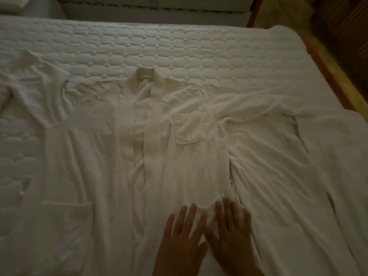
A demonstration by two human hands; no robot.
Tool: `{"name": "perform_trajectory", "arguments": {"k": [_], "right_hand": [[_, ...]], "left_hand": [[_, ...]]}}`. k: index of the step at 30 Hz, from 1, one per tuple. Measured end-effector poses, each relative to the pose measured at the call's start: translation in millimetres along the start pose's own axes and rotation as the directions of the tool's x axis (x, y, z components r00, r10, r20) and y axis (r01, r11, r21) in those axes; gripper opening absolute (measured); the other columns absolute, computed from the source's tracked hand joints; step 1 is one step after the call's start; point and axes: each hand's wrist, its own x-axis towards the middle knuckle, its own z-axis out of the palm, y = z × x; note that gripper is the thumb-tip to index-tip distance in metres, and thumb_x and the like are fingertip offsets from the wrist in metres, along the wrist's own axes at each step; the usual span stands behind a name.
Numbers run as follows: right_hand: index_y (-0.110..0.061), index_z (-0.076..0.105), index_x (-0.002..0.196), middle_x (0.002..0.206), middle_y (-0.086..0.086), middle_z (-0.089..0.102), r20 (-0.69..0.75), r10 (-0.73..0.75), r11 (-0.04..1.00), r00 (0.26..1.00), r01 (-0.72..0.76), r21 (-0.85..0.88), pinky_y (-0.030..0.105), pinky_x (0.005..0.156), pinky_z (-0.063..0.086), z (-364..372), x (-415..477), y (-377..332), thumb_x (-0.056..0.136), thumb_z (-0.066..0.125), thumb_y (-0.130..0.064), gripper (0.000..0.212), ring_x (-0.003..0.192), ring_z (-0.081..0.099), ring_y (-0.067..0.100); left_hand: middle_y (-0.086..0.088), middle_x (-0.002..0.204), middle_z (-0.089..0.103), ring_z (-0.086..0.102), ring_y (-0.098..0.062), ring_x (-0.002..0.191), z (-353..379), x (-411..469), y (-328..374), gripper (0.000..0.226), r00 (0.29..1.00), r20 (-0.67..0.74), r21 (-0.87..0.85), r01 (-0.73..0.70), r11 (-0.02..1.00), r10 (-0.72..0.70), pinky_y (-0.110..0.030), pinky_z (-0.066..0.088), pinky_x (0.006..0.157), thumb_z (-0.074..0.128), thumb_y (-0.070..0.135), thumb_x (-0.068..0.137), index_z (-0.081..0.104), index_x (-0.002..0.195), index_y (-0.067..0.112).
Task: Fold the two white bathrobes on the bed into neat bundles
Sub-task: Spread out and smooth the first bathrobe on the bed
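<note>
A white bathrobe (pixel 123 148) lies spread flat on the bed, collar pointing away from me. Its right sleeve (pixel 201 162) is folded inward over the body, cuff end near my hands. Its left sleeve (pixel 45 90) stretches out to the far left. A second white bathrobe (pixel 294 160) lies rumpled to the right, partly under the first. My left hand (pixel 183 242) and my right hand (pixel 231 236) rest side by side, palms down and fingers spread, flat on the first robe just below the folded sleeve's cuff.
The quilted white mattress (pixel 179 46) stretches beyond the robes. A wooden bed frame edge (pixel 330 76) runs down the right side. Another bed or cushion (pixel 151 14) stands past the far edge. The room is dim.
</note>
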Motion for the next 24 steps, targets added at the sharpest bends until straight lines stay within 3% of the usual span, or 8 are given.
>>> {"name": "perform_trajectory", "arguments": {"k": [2,4,9,12,16,19,22,24], "right_hand": [[-0.017,0.045,0.151,0.161,0.014,0.033,0.039,0.077,0.997,0.996,-0.077,0.004,0.056,0.117,0.023,11,5,18,0.093,0.031,-0.069,0.079,0.153,0.022,0.026],[-0.023,0.043,0.149,0.157,0.013,0.041,0.005,0.1,0.995,0.995,-0.1,0.028,0.051,0.119,0.019,21,5,22,0.09,0.03,-0.073,0.078,0.156,0.01,0.017],[-0.024,0.065,0.12,0.124,0.012,0.067,-0.201,0.052,0.995,0.978,-0.033,0.098,0.051,0.103,0.039,15,38,14,0.092,0.03,-0.062,0.058,0.138,0.049,0.016],[-0.022,0.058,0.127,0.13,0.014,0.063,-0.456,-0.026,0.976,0.89,0.121,0.179,0.051,0.113,0.029,-3,92,-2,0.098,0.032,-0.056,0.052,0.147,0.036,0.014],[-0.018,0.029,0.157,0.164,0.018,0.026,-0.277,-0.095,0.944,0.956,0.175,0.281,0.056,0.12,0.018,-35,190,-37,0.098,0.037,-0.057,0.071,0.153,0.022,0.032],[-0.022,0.021,0.161,0.168,0.016,0.012,-0.193,-0.122,0.963,0.974,0.163,0.214,0.059,0.121,0.014,-30,265,-60,0.098,0.036,-0.058,0.075,0.156,0.01,0.033],[-0.023,0.024,0.16,0.168,0.018,0.012,-0.152,-0.134,0.973,0.979,0.159,0.166,0.062,0.12,0.015,-21,318,-79,0.097,0.031,-0.062,0.075,0.155,0.011,0.035],[-0.025,0.026,0.16,0.167,0.018,0.015,-0.139,-0.151,0.976,0.979,0.17,0.139,0.061,0.12,0.013,-16,353,-89,0.095,0.03,-0.066,0.076,0.154,0.014,0.034]], "left_hand": [[-0.008,0.157,0.042,0.047,-0.029,0.141,14,41,-18,0.067,0.998,-0.06,0.223,-0.002,0.975,0.016,-0.055,0.033,0.106,0.054,0.059,0.087,0.047,0.149,0.034],[-0.006,0.16,0.038,0.042,-0.027,0.144,20,61,-48,0.066,0.995,0.096,0.214,-0.012,0.977,-0.009,-0.056,0.032,0.108,0.05,0.067,0.09,0.046,0.149,0.039],[-0.008,0.15,0.053,0.049,-0.025,0.137,25,69,-55,0.054,0.999,0.024,0.173,-0.049,0.984,0.046,-0.051,0.04,0.101,0.04,0.061,0.097,0.051,0.145,0.04],[-0.005,0.141,0.061,0.058,-0.021,0.127,10,92,-66,0.046,0.988,-0.133,0.17,-0.06,0.984,0.083,-0.046,0.044,0.093,0.032,0.052,0.101,0.056,0.137,0.039],[-0.009,0.16,0.039,0.034,-0.027,0.146,-44,151,-107,0.06,0.943,-0.332,0.177,0.104,0.979,-0.04,-0.056,0.029,0.11,0.026,0.058,0.102,0.041,0.152,0.027],[-0.011,0.168,0.019,0.021,-0.035,0.153,-96,201,-142,0.069,0.945,-0.233,0.216,0.28,0.935,-0.229,-0.062,0.023,0.117,0.012,0.062,0.102,0.027,0.159,0.027],[0.0,0.166,-0.027,-0.018,-0.03,0.154,-130,236,-182,0.073,0.921,-0.184,0.244,0.382,0.891,-0.345,-0.059,-0.001,0.122,0.002,0.073,0.092,-0.016,0.156,0.042],[0.004,0.163,-0.032,-0.023,-0.028,0.153,-142,254,-202,0.073,0.923,-0.152,0.252,0.381,0.89,-0.353,-0.056,-0.008,0.122,0.004,0.078,0.088,-0.026,0.149,0.05]]}}
